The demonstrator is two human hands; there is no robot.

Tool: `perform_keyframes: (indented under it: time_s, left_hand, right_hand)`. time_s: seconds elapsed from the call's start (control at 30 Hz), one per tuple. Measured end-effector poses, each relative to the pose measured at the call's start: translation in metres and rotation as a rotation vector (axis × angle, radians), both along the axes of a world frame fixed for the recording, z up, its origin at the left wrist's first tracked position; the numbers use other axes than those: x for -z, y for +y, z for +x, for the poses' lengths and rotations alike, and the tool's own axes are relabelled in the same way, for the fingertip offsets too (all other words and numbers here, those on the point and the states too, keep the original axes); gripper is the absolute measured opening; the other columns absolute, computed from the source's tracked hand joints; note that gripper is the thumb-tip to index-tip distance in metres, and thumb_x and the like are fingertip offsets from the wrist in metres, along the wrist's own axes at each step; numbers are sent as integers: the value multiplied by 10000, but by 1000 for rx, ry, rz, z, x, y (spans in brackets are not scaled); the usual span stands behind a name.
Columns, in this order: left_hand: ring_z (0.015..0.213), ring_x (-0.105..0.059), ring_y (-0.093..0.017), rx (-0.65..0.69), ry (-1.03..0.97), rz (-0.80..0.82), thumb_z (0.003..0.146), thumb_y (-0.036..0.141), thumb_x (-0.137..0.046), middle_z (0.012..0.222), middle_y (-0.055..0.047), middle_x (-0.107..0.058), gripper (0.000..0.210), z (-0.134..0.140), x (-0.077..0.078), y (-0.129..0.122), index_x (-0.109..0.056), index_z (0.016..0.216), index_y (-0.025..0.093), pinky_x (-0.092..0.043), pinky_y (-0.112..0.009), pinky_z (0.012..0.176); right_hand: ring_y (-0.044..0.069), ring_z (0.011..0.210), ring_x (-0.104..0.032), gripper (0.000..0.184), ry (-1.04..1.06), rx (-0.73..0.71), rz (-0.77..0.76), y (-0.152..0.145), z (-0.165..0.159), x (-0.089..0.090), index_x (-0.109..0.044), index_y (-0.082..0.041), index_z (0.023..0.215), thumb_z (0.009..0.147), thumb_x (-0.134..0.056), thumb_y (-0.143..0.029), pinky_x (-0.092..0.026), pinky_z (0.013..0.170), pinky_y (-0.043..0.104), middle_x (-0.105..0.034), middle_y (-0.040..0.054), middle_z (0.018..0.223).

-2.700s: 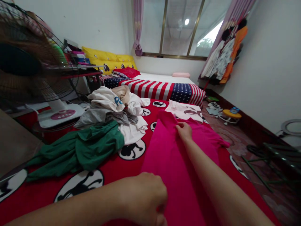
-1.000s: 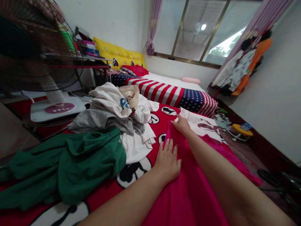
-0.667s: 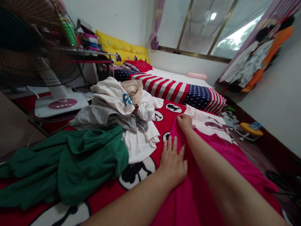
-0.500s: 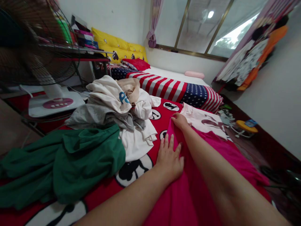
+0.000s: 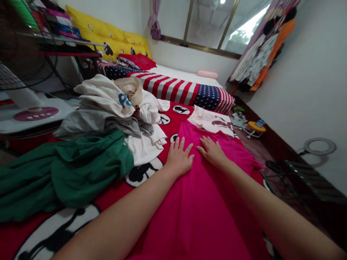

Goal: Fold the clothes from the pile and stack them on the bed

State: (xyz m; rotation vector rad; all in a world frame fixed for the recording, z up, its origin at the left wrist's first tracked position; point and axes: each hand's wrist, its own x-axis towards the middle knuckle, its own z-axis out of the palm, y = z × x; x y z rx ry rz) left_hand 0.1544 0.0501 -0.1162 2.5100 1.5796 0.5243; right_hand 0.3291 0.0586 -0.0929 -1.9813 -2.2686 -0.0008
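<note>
While one magenta garment (image 5: 195,209) lies spread, left hand (image 5: 179,157) and right hand (image 5: 213,151) rest atop it

As its long axis runs from near to far, the magenta garment lies on one red patterned blanket (image 5: 114,192), directly beneath the fingers, its far edge showing just beyond their tips. The left hand is the nearer to the garment's left edge; the right hand sits closer to its middle, with a strip of cloth bare between the two. Fingers on both are splayed, palms down, clasping nothing.

Just past the far edge lies one pale pink top (image 5: 208,121) with a brown print. To the left sprawls one crumpled green garment (image 5: 89,169), and behind it rises one heap (image 5: 105,95) of pale and grey clothing, too overlapped to count. Farther out stand one bed (image 5: 181,73), one fan (image 5: 35,113) at left, and one yellow-seated stool (image 5: 256,126) at right.
</note>
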Motion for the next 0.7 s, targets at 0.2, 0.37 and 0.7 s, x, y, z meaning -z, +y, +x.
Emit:
perform_keyframes:
  time_s: [0.2,0.37,0.7]
  left_hand:
    - [1445,-209,-329,41,-6,-2,945,442,-386,1554,-110,-310,525,-5,-4,1,-450,1428,247,-185,-495,1159]
    - [1438,-236,-306,41,-10,-4,942,389,-423,1531,-135,-347,490,-8,-6,2,-487,1390,199,-195,-466,1162]
    - [1446,-184,-361,117,158,-91,925,441,-447,1523,-208,-327,570,-3,-36,-15,-456,1402,129,-188,-525,1145]
  right_hand:
    - [191,918,-600,217,425,-437,157,-101,-39,-27,-653,-190,882,807,-483,-78,-460,824,326,-660,80,951]
    - [172,972,-549,341,480,-710,-123,-183,-60,-29,-627,-222,1010,742,-551,-26,-406,858,319,-629,44,1062]
    - [141,926,-582,245,557,-618,-183,-224,-54,-22,-627,-220,968,839,-512,-46,-428,851,282,-674,23,1006]
